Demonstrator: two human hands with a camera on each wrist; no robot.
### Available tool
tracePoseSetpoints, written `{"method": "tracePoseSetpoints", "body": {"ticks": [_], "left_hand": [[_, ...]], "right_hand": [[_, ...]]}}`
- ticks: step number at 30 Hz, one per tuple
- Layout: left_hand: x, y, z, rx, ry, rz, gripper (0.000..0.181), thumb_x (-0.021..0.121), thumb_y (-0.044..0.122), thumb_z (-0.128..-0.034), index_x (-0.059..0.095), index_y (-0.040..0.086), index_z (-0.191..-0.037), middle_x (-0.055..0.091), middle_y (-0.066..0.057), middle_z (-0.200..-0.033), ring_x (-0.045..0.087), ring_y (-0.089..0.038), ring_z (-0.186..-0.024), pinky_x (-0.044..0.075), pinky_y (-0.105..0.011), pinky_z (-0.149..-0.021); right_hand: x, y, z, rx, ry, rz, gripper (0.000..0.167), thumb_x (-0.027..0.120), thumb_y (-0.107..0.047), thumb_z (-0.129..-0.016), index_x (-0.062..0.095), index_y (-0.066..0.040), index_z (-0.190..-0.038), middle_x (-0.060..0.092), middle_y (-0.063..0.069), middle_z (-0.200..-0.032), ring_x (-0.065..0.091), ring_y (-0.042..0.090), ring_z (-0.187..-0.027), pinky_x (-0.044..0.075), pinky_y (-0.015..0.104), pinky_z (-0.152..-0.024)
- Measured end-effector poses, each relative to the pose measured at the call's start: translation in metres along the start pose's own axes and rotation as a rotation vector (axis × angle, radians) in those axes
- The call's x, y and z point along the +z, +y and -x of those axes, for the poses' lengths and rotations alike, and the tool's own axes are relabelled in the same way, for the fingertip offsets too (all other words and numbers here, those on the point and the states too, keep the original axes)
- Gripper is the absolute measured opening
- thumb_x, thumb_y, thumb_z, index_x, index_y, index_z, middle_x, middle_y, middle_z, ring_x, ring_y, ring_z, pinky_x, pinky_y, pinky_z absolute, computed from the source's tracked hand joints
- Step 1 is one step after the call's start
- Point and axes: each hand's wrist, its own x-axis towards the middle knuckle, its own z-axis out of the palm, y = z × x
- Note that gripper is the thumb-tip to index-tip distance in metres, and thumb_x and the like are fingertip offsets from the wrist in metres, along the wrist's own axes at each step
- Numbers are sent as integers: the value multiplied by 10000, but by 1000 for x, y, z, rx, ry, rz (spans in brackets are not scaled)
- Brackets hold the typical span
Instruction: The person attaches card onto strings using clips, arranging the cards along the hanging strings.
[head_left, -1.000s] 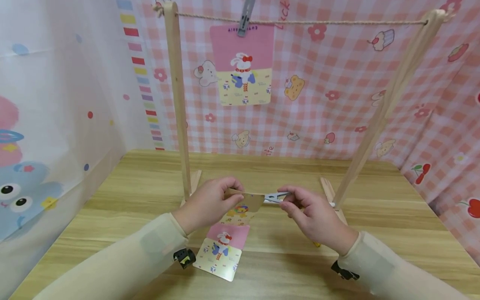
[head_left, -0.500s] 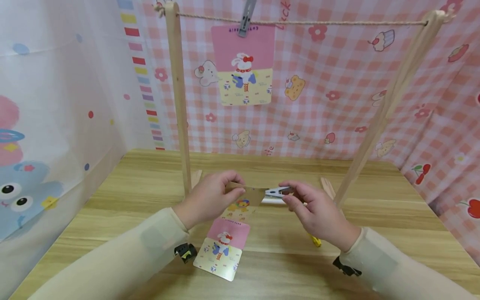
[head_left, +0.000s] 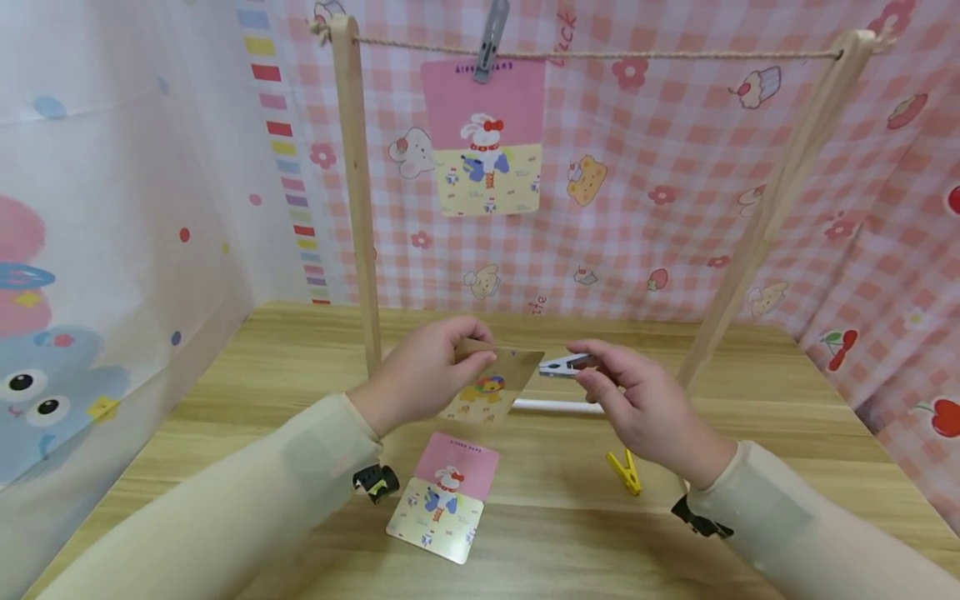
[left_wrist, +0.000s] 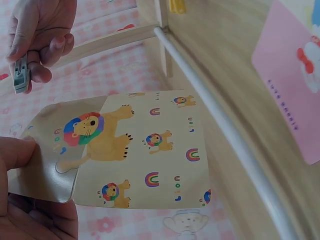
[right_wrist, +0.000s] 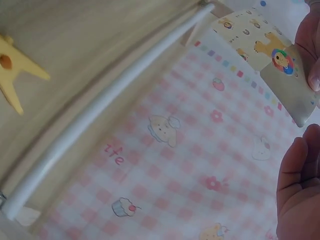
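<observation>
My left hand (head_left: 423, 375) pinches a card with a lion print (head_left: 487, 400) near its top edge, thumb in front. The card hangs tilted above the table. To its right, my right hand (head_left: 648, 404) pinches a grey clothespin (head_left: 564, 365) between thumb and fingers, with its nose toward the card's upper right corner. In the left wrist view a gap separates this clothespin (left_wrist: 21, 75) from the lion card (left_wrist: 145, 150). A pink and yellow rabbit card (head_left: 442, 500) lies on the table below the left hand. Near the right forearm lies a yellow clothespin (head_left: 625, 472).
A rope (head_left: 675, 55) runs between two wooden posts (head_left: 356, 183). From it hangs another rabbit card (head_left: 487, 179), held by a grey clothespin (head_left: 491, 42). A white rod (head_left: 558, 406) spans the rack's base behind the hands. Patterned cloth (head_left: 660, 233) covers the back.
Both hands have risen, carrying the lion card and the grey clothespin upward. My right hand has also moved slightly right. The yellow clothespin has come into fuller view.
</observation>
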Motion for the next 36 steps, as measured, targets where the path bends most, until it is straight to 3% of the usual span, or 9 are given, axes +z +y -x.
{"method": "tracePoseSetpoints", "body": {"ticks": [5,10,20,26,36], "left_hand": [[-5,6,-7,36,13,16,76,667,221,-1054,660,151,-1024,515,-13,-767,438,-131,-609,397,-252,-554],[-9,12,-15,76,30,9,84,666,224,-1055,653,151,-1016,485,-3,-754,423,-127,-602,388,-247,-552],[-18,29,-24,107,56,14,78,653,227,-1062,663,151,-1045,478,-7,-738,386,-129,-560,362,-256,-530],[-25,36,-29,102,78,10,98,656,231,-1059,670,134,-1065,578,-24,-765,436,-138,-568,389,-269,-538],[-39,56,-44,85,127,54,127,659,254,-1059,655,129,-1079,630,-62,-832,486,-164,-586,415,-266,-530]], "right_hand": [[-6,-4,-6,-17,28,21,237,663,34,-995,692,-33,-1221,704,-20,-890,612,95,-732,519,214,-627],[-12,-8,-14,-44,54,43,216,677,58,-976,702,-21,-1175,719,0,-888,626,100,-722,521,190,-636],[-29,-22,-32,-90,87,110,196,690,41,-972,719,-36,-1149,663,-20,-813,554,39,-689,465,179,-591],[-39,-30,-43,-109,97,143,187,675,15,-990,727,-57,-1154,596,-31,-755,437,49,-592,379,191,-531],[-62,-43,-66,-133,141,263,161,703,-52,-989,757,-65,-1141,600,0,-732,411,51,-567,338,173,-514]]}}
